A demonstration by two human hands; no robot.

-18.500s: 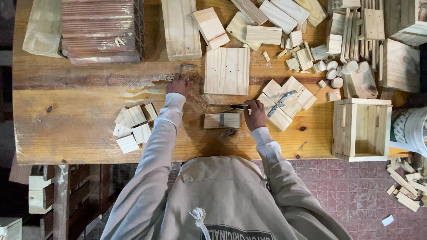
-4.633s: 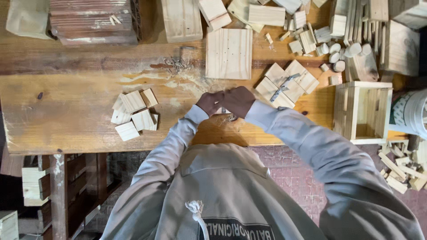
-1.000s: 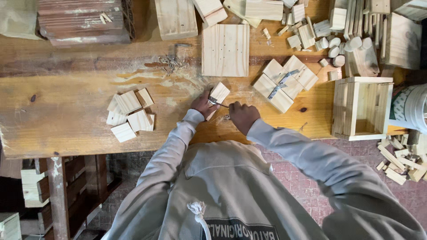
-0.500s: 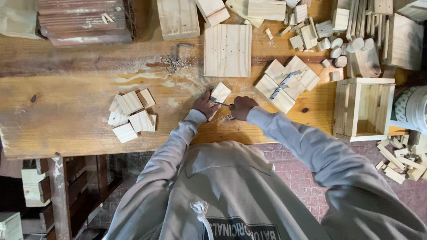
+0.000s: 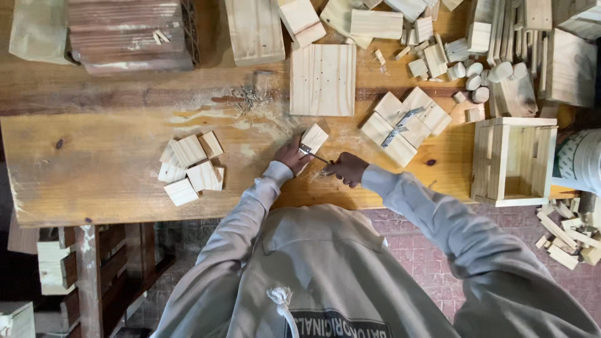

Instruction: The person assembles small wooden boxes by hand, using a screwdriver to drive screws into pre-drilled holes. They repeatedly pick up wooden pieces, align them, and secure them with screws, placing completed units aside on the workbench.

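My left hand (image 5: pixel 292 156) rests on the wooden workbench (image 5: pixel 94 163) and pins a small pale wood block (image 5: pixel 313 138) at its near edge. My right hand (image 5: pixel 346 169) is closed around a thin dark-handled tool (image 5: pixel 314 155) whose tip meets the block beside my left fingers. The tool's handle is mostly hidden in my fist. Both grey sleeves reach in from below.
A pile of small cut wood squares (image 5: pixel 190 169) lies to the left. A square pine board (image 5: pixel 323 79) sits behind the hands, joined squares with a metal piece (image 5: pixel 404 124) to the right, a slatted wooden crate (image 5: pixel 513 161) at the bench's right end, loose nails (image 5: pixel 245 97), stacked boards behind.
Over the last second my hands stayed at the small block; my right hand shifted slightly right and nearer, the tool still against the block. Earlier both hands were clasped together above the bench edge.
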